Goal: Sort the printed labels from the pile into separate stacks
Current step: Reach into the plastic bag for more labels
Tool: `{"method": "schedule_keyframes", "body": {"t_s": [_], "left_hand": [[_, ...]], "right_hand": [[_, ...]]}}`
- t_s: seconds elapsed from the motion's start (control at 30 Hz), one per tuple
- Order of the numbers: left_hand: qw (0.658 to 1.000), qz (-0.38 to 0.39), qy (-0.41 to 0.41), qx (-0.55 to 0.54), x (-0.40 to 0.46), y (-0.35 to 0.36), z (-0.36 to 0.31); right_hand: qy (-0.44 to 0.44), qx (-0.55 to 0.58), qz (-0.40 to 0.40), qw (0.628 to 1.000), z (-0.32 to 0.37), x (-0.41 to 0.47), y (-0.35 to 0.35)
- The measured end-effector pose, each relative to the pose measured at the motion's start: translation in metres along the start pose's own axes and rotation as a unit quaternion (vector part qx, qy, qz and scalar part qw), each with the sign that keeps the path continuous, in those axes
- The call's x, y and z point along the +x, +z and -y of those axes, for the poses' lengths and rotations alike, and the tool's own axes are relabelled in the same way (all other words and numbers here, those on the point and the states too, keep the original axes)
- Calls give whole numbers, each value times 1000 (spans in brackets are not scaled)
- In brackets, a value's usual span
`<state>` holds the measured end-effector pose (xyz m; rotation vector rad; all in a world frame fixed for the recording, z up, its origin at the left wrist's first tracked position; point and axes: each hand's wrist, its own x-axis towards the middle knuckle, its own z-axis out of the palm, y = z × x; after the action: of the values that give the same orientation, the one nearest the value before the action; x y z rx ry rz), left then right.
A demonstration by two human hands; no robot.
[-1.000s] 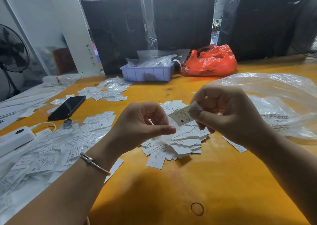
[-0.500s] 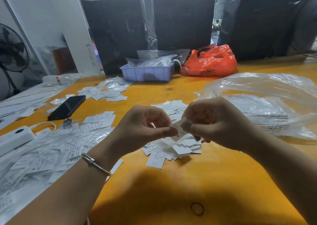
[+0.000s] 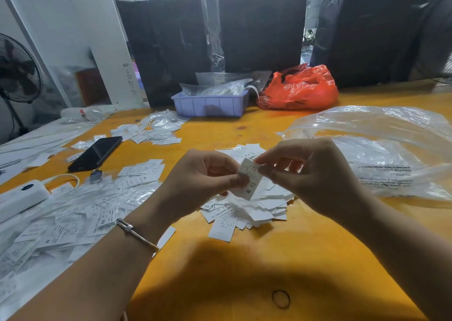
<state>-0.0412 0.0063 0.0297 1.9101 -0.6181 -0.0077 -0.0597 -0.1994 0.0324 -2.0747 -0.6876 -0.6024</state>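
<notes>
A small white printed label (image 3: 250, 179) marked M hangs between both hands above the yellow table (image 3: 244, 271). My left hand (image 3: 198, 181) pinches its left edge with thumb and fingers. My right hand (image 3: 310, 174) pinches its upper right corner. Under the hands lies the loose pile of labels (image 3: 244, 210), some showing S and XS. A wide spread of labels (image 3: 80, 205) covers the table at the left, and a smaller group of labels (image 3: 151, 132) lies farther back.
A black phone (image 3: 96, 153) and a white power bank (image 3: 20, 198) lie at the left. A purple tray (image 3: 210, 104) and a red bag (image 3: 299, 88) stand at the back. Clear plastic bags (image 3: 381, 149) fill the right side. A rubber band (image 3: 281, 299) lies near the front.
The right hand brought the label down and left to the left hand, which now pinches it too. The label has turned so its M faces me.
</notes>
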Motion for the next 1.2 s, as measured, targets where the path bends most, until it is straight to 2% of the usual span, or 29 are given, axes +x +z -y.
{"method": "schedule_keyframes", "body": {"t_s": [0.27,0.4,0.57,0.73,0.97,1.2], "left_hand": [[1000,-6,-2,-2,1,0,3],[1000,-26,8,-12,1,-2,2],[1000,-25,1,-5,0,-3,0],[1000,12,3,1,0,-4,-1],[999,21,24,-25,-1,-6,-1],[998,51,26,-34,-2,-6,-2]], "right_hand": [[-19,-25,104,994,0,-2,4],[32,12,114,993,0,-2,4],[107,198,70,972,2,-2,3],[101,173,42,979,1,0,3],[95,224,1,970,-1,2,1],[84,214,7,973,-3,1,0]]}}
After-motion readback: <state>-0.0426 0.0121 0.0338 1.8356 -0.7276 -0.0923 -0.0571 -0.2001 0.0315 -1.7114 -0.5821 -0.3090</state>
